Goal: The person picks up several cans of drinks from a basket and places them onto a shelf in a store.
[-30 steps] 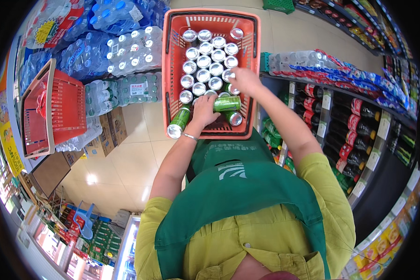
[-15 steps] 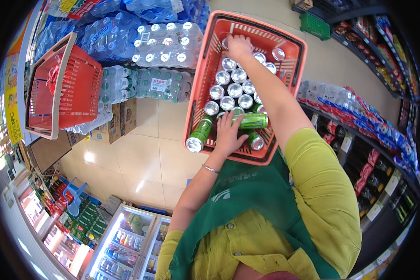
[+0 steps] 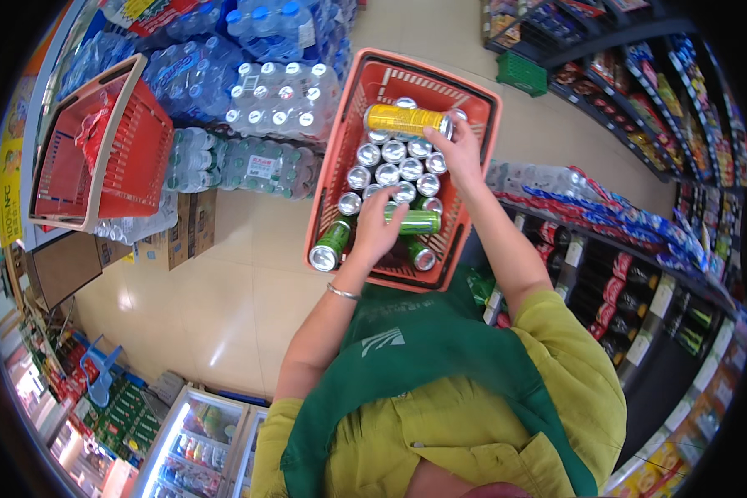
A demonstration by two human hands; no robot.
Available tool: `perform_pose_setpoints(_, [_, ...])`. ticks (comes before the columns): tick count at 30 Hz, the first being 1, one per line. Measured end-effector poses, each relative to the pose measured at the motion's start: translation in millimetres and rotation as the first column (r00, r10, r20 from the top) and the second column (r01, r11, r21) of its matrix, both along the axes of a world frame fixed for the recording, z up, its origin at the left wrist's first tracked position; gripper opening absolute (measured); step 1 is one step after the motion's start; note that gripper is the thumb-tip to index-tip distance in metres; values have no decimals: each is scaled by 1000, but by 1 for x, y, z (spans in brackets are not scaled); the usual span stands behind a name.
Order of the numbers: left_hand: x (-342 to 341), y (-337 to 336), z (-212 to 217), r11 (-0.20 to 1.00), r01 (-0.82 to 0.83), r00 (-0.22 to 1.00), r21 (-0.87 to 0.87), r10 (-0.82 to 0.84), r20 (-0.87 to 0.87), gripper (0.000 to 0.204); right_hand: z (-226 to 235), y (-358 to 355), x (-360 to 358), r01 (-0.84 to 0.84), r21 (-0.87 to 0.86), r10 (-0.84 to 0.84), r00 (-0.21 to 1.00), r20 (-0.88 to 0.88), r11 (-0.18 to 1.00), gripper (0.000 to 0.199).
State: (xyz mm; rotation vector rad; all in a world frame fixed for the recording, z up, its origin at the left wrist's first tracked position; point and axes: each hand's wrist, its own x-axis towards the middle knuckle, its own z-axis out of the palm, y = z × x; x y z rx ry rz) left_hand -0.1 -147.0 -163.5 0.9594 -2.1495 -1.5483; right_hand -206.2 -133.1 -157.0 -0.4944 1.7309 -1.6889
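In front of me is a red shopping basket (image 3: 321, 217) holding several drink cans, most standing with silver tops (image 3: 387, 173) up. A yellow can (image 3: 402, 121) lies sideways above the far cans; my right hand (image 3: 456, 149) grips its right end. My left hand (image 3: 377, 226) rests over the nearer cans with thumb and fingers apart, at the left end of a green can (image 3: 417, 222) lying on its side. Another green can (image 3: 332, 246) leans in the near left corner, and one more green can (image 3: 421, 254) is tilted at the near right.
A second red basket (image 3: 133, 158) stands at the left, beside wrapped packs of water bottles (image 3: 280, 100). Cardboard boxes (image 3: 192, 228) sit beneath them. Shelves of bottles (image 3: 610, 311) run along the right. A green crate (image 3: 523, 75) stands on the floor farther off.
My right hand has drawn back from the basket's far end and now holds up a yellow can. My left hand stays over the near cans. The basket appears lower and more left in view.
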Motion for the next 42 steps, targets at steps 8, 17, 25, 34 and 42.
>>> perform_pose_setpoints(8, [-41, -21, 86, 493, 189, 762, 849, 471, -444, 63, 92, 78, 89, 7, -45, 20, 816, 578, 999, 37])
perform_pose_setpoints(17, [-38, -12, 112, 270, 313, 765, 910, 497, -411, 66, 134, 94, 124, -64, -125, 140, 459, 877, 990, 60])
perform_pose_setpoints(25, [-35, -8, 123, 214, 294, 818, 931, 447, -361, 59, 147, 100, 134, -103, -81, 125, 576, 808, 991, 62])
perform_pose_setpoints(34, [-24, -6, 125, 266, 311, 818, 912, 413, -399, 57, 148, 106, 144, -158, -50, 145, 678, 720, 986, 64])
perform_pose_setpoints(42, [-23, -1, 112, 120, 213, 893, 970, 378, -243, 50, 159, 111, 139, -206, -112, 209, 543, 813, 972, 73])
